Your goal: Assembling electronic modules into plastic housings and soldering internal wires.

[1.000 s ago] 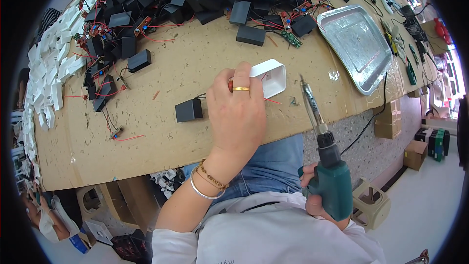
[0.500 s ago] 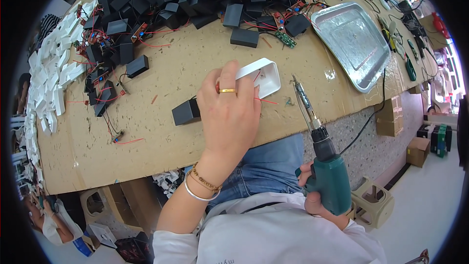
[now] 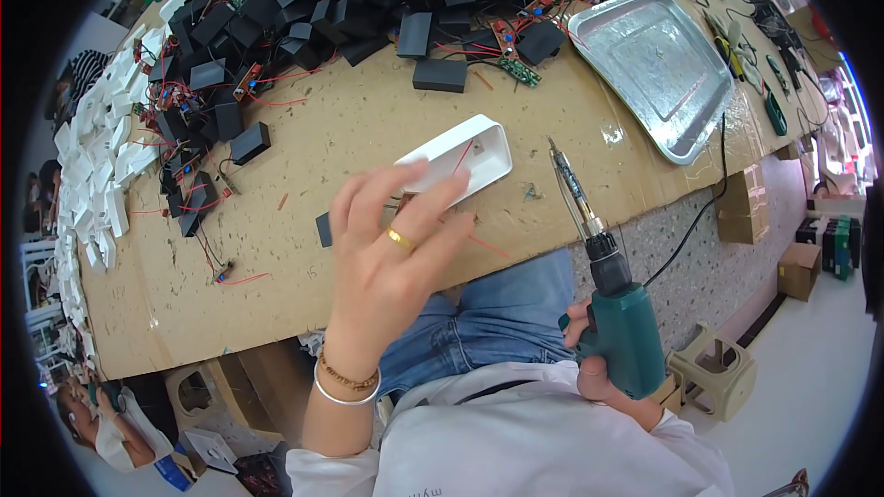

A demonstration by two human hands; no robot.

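Under everything I have the table (image 3: 221, 299), its brown surface running out on all sides of the white housing (image 3: 448, 140), which I take as my landmark. Beyond the housing, farther from the person, a broad heap of black boxes (image 3: 412, 34) with small circuit boards and red leads spreads off toward its left. Well to the housing's left, along the table's edge, I see a spill of white parts (image 3: 97, 143). Beyond the housing on its right sits a metal tray (image 3: 658, 60).

The green soldering gun (image 3: 628, 340) is on my housing's right side, its body nearer the person and its tip just beside the housing's right end, with a gap between. The right hand (image 3: 594, 379) is closed around the gun's grip, so it is nearer the person than the housing and to its right. The left hand (image 3: 379, 267) has its fingers spread wide and reaches over the housing's left end, hiding part of it; from here I cannot tell whether the fingertips touch.

The housing itself lies open side up, ahead of the left hand and between it and the heap. Left of it, mostly covered by that hand, a single black box (image 3: 323, 230) peeks out. Smallest, a thin red wire (image 3: 462, 158) runs inside the housing.
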